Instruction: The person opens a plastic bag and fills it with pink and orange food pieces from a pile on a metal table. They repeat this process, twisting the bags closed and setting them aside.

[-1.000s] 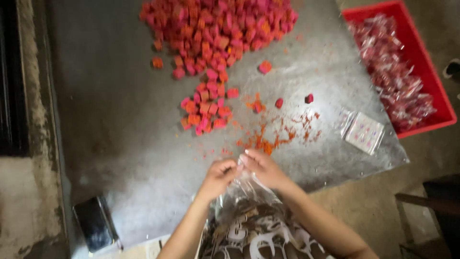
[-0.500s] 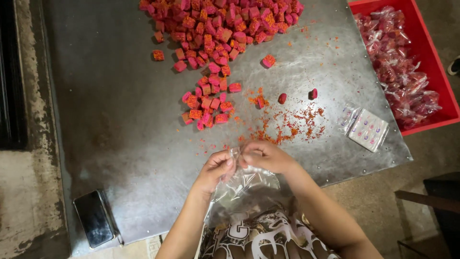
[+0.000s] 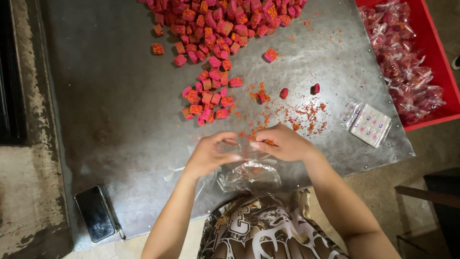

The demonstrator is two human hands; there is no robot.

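Note:
My left hand (image 3: 211, 154) and my right hand (image 3: 281, 143) meet over the near edge of a metal table (image 3: 120, 120), both pinching a thin clear plastic bag (image 3: 249, 173) that hangs crumpled below the fingers. Just beyond the hands lies a small cluster of pink and orange cubes (image 3: 207, 98), with orange crumbs (image 3: 302, 115) scattered to the right. A much larger heap of the same cubes (image 3: 220, 19) covers the far side of the table.
A red crate (image 3: 433, 52) filled with clear bagged packets sits at the right. A small stack of white printed packets (image 3: 370, 124) lies near the right corner. A dark phone (image 3: 95, 213) rests at the near left corner. Two loose pieces (image 3: 299, 91) lie among crumbs.
Both hands have shifted slightly away from me along the table edge, still working the clear bag between the fingers. The cubes and packets have not moved.

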